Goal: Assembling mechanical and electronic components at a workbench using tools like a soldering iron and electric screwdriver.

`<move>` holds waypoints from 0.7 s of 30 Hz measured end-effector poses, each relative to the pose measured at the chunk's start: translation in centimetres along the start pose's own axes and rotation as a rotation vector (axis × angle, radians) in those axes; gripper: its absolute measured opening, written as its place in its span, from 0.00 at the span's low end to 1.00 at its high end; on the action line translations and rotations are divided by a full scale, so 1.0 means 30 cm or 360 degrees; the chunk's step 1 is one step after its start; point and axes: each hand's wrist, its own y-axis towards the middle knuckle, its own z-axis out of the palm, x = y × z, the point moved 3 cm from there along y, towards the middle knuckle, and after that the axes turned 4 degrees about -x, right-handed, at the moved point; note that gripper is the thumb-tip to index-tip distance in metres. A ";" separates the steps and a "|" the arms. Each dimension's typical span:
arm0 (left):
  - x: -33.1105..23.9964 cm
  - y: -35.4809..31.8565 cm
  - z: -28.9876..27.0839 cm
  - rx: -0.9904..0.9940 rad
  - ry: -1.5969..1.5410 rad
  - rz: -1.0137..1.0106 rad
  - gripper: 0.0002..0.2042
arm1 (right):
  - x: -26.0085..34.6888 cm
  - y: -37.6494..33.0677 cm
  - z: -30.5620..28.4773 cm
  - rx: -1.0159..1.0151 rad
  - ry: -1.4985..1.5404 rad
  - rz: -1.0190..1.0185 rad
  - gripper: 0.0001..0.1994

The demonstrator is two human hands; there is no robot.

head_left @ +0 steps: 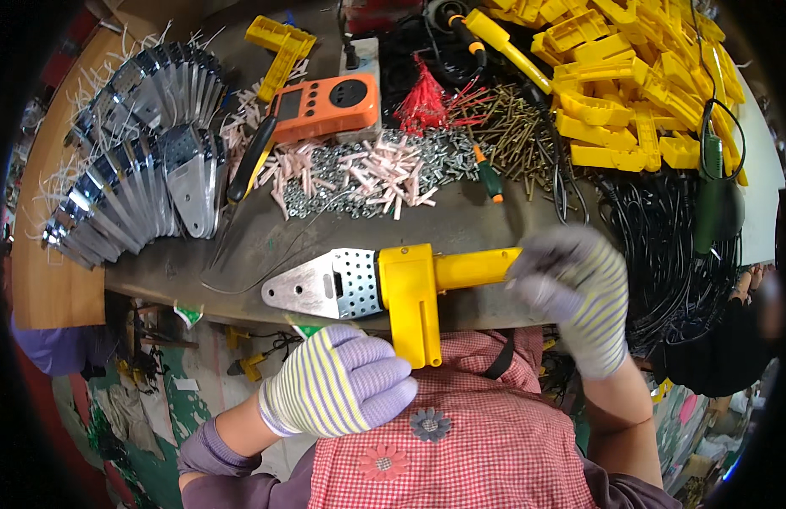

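Observation:
A pipe welding iron lies across the near edge of the bench, with a pointed grey metal plate (304, 287), a perforated shiny section and a yellow plastic housing (410, 293). Its yellow handle (473, 268) points right. My left hand (346, 382), in a striped glove, is closed beside the housing's lower leg; its thumb and whatever its curled fingers hold are hidden. A small green piece (306, 328) shows just above that hand. At the handle's end is my gloved right hand (575, 293), its fingers smeared by motion.
Metal plates with white wires (138, 187) stand in rows at left. Beyond the iron are an orange meter (325, 106), pink sleeves (388, 178), loose screws (511, 127) and a small screwdriver (488, 176). Yellow housings (613, 93) are heaped at right above black cables (664, 246).

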 end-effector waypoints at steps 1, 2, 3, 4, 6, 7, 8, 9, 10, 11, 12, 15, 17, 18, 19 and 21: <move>-0.001 -0.005 0.008 0.0019 0.0023 0.0001 0.14 | 0.000 0.040 -0.023 -0.0075 -0.0166 -0.0080 0.16; 0.004 -0.006 0.016 0.0023 0.0018 0.0016 0.14 | 0.000 0.080 -0.043 -0.0147 -0.0331 -0.0160 0.16; 0.013 -0.009 0.021 0.0020 -0.0003 0.0038 0.15 | 0.002 0.112 -0.045 -0.0035 -0.0481 -0.0160 0.15; 0.019 -0.009 0.023 0.0017 -0.0022 0.0060 0.17 | 0.001 0.134 -0.048 0.0079 -0.0632 -0.0159 0.15; 0.017 0.003 0.017 0.0029 -0.0047 0.0086 0.16 | -0.027 0.148 -0.051 0.0166 -0.0553 -0.0045 0.14; 0.011 0.015 0.015 0.0028 -0.0013 0.0091 0.16 | -0.041 0.145 -0.056 0.0196 -0.0544 -0.0064 0.14; 0.003 0.025 0.012 0.0024 0.0018 0.0103 0.15 | -0.038 0.139 -0.060 0.0220 -0.0540 -0.0084 0.14; 0.005 0.026 0.013 0.0057 0.0099 0.0131 0.13 | -0.020 0.140 -0.056 0.0244 -0.0672 -0.0039 0.14; -0.002 0.044 -0.009 0.0094 0.0189 0.0140 0.11 | -0.043 0.146 -0.061 0.0281 -0.0583 -0.0092 0.16; 0.003 0.054 -0.017 0.0086 0.0180 0.0093 0.10 | -0.051 0.157 -0.070 0.0336 -0.0688 -0.0190 0.17; 0.007 0.056 -0.017 0.0075 0.0175 0.0043 0.10 | -0.049 0.165 -0.076 0.0398 -0.0799 -0.0284 0.18; 0.020 0.105 -0.021 -0.0232 0.0276 0.0071 0.14 | 0.019 0.124 -0.084 0.0372 -0.0881 -0.0635 0.19; 0.038 0.170 -0.009 -0.0167 0.0348 -0.0037 0.11 | 0.150 0.106 -0.177 -0.0029 -0.1283 -0.1073 0.17; 0.051 0.199 -0.002 -0.0080 0.0426 -0.0176 0.11 | 0.171 0.087 -0.262 -0.0592 -0.1428 -0.0977 0.14; 0.058 0.238 0.013 -0.0200 0.0332 -0.0181 0.09 | 0.194 0.066 -0.377 -0.1145 -0.1506 -0.1050 0.10; 0.082 0.304 0.035 -0.0119 0.0235 -0.0253 0.16 | 0.190 0.050 -0.602 -0.1639 -0.2110 -0.1116 0.26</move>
